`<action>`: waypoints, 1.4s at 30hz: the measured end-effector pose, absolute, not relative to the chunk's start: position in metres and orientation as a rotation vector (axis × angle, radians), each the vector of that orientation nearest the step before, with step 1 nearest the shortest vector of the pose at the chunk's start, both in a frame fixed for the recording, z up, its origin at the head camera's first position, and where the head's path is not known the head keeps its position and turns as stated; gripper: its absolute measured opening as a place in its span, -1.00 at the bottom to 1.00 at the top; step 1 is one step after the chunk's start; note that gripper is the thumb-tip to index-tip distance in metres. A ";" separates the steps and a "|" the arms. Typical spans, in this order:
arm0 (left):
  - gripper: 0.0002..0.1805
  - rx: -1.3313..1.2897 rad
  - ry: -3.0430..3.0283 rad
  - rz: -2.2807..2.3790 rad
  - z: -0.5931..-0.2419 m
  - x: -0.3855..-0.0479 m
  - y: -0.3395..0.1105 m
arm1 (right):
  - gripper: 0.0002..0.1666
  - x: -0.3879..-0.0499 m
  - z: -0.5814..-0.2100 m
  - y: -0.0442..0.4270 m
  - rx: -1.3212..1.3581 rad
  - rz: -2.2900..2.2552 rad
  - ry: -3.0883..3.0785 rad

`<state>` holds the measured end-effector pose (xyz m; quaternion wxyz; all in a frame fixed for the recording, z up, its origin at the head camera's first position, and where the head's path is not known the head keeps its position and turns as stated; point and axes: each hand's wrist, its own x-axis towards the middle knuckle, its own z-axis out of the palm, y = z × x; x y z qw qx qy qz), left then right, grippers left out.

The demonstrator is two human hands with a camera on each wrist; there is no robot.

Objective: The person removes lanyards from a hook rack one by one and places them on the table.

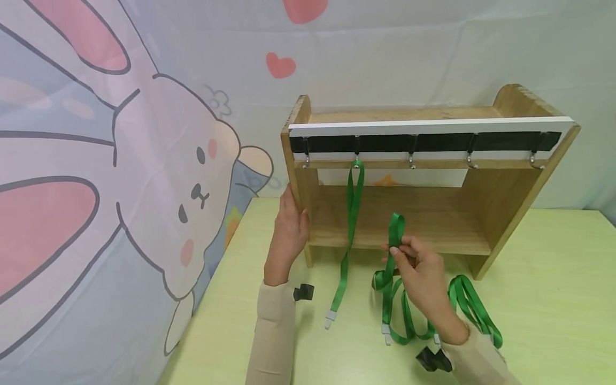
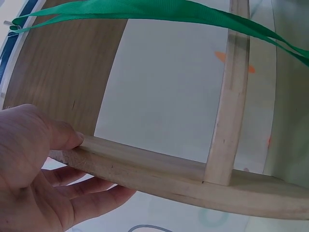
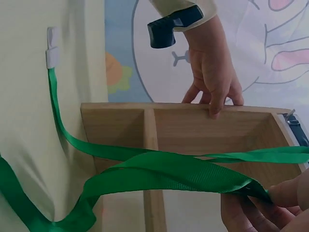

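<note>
A small wooden shelf (image 1: 433,230) stands on the table, with a row of metal hooks (image 1: 412,152) along its upper front. My left hand (image 1: 287,227) grips the shelf's left side panel; in the left wrist view the thumb lies on the inner side of the panel (image 2: 145,169) and the fingers on the outer. From the second hook hangs a green lanyard (image 1: 353,203) with a pale plastic clip (image 1: 330,319). In front of the shelf, my right hand (image 1: 425,272) pinches another green lanyard (image 1: 396,230) between thumb and fingers, its top loop sticking up and the rest trailing down.
More folded green lanyard (image 1: 474,305) lies on the pale yellow table (image 1: 553,299), beside my right forearm. A cloth backdrop (image 1: 409,59) with a cartoon rabbit and hearts hangs behind and to the left. Each wrist bears a small black mount (image 1: 303,292).
</note>
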<state>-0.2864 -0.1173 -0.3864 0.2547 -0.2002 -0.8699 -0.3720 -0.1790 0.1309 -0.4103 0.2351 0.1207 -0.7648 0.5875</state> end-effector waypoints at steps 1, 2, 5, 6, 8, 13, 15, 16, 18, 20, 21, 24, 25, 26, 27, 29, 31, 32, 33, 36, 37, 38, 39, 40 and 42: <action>-0.30 -0.542 -2.363 -1.009 -0.387 -0.286 -0.117 | -0.82 -0.178 -0.412 0.131 0.324 1.626 -2.109; -0.30 -0.540 -2.364 -1.008 -0.387 -0.286 -0.117 | -0.82 -0.178 -0.413 0.131 0.316 1.635 -2.122; -0.30 -0.539 -2.367 -1.012 -0.388 -0.286 -0.118 | -0.83 -0.176 -0.419 0.131 0.296 1.649 -2.152; -0.31 -0.540 -2.367 -1.014 -0.388 -0.286 -0.118 | -0.83 -0.176 -0.421 0.131 0.293 1.657 -2.154; -0.30 -0.540 -2.368 -1.015 -0.388 -0.286 -0.118 | -0.84 -0.175 -0.424 0.131 0.288 1.673 -2.162; -0.30 -0.538 -2.371 -1.017 -0.389 -0.286 -0.118 | -0.84 -0.175 -0.432 0.131 0.280 1.718 -2.180; -0.31 -0.541 -2.369 -1.021 -0.389 -0.286 -0.118 | -0.83 -0.175 -0.434 0.131 0.268 1.735 -2.187; -0.30 -0.542 -2.368 -1.023 -0.389 -0.286 -0.118 | -0.83 -0.174 -0.435 0.130 0.261 1.744 -2.191; -0.31 -0.542 -2.368 -1.021 -0.389 -0.286 -0.118 | -0.82 -0.174 -0.437 0.130 0.245 1.759 -2.207; -0.31 -0.541 -2.365 -1.021 -0.388 -0.286 -0.118 | -0.82 -0.174 -0.439 0.129 0.231 1.773 -2.227; -0.30 -0.541 -2.366 -1.019 -0.389 -0.286 -0.118 | -0.81 -0.174 -0.440 0.129 0.225 1.779 -2.238; -0.30 -0.545 -2.358 -1.008 -0.389 -0.286 -0.118 | -0.81 -0.174 -0.443 0.129 0.221 1.797 -2.270; -0.30 -0.548 -2.354 -1.005 -0.389 -0.285 -0.118 | -0.80 -0.174 -0.444 0.129 0.222 1.799 -2.283; -0.30 -0.551 -2.352 -1.003 -0.390 -0.285 -0.118 | -0.80 -0.175 -0.445 0.129 0.222 1.798 -2.295; -0.31 -0.554 -2.348 -0.997 -0.390 -0.285 -0.118 | -0.80 -0.175 -0.445 0.130 0.224 1.798 -2.305; -0.31 -0.559 -2.343 -0.990 -0.390 -0.286 -0.118 | -0.79 -0.175 -0.447 0.131 0.220 1.798 -2.325; -0.31 -0.563 -2.339 -0.987 -0.390 -0.286 -0.117 | -0.78 -0.175 -0.448 0.131 0.208 1.794 -2.342; -0.32 -0.565 -2.336 -0.987 -0.390 -0.287 -0.117 | -0.78 -0.176 -0.449 0.132 0.202 1.796 -2.346; -0.32 -0.566 -2.336 -0.987 -0.390 -0.287 -0.117 | -0.78 -0.176 -0.449 0.132 0.196 1.797 -2.350; -0.31 -0.566 -2.336 -0.990 -0.389 -0.287 -0.117 | -0.78 -0.177 -0.451 0.132 0.181 1.817 -2.351; -0.31 -0.566 -2.335 -0.990 -0.388 -0.287 -0.117 | -0.78 -0.177 -0.451 0.131 0.179 1.827 -2.350; -0.31 -0.566 -2.334 -0.990 -0.388 -0.287 -0.117 | -0.78 -0.177 -0.452 0.131 0.179 1.842 -2.349; -0.31 -0.566 -2.333 -0.990 -0.387 -0.286 -0.117 | -0.78 -0.177 -0.452 0.130 0.180 1.855 -2.349; -0.31 -0.568 -2.332 -0.990 -0.387 -0.286 -0.117 | -0.78 -0.177 -0.453 0.130 0.180 1.870 -2.352; -0.32 -0.574 -2.325 -0.992 -0.386 -0.286 -0.118 | -0.77 -0.177 -0.454 0.129 0.168 1.896 -2.364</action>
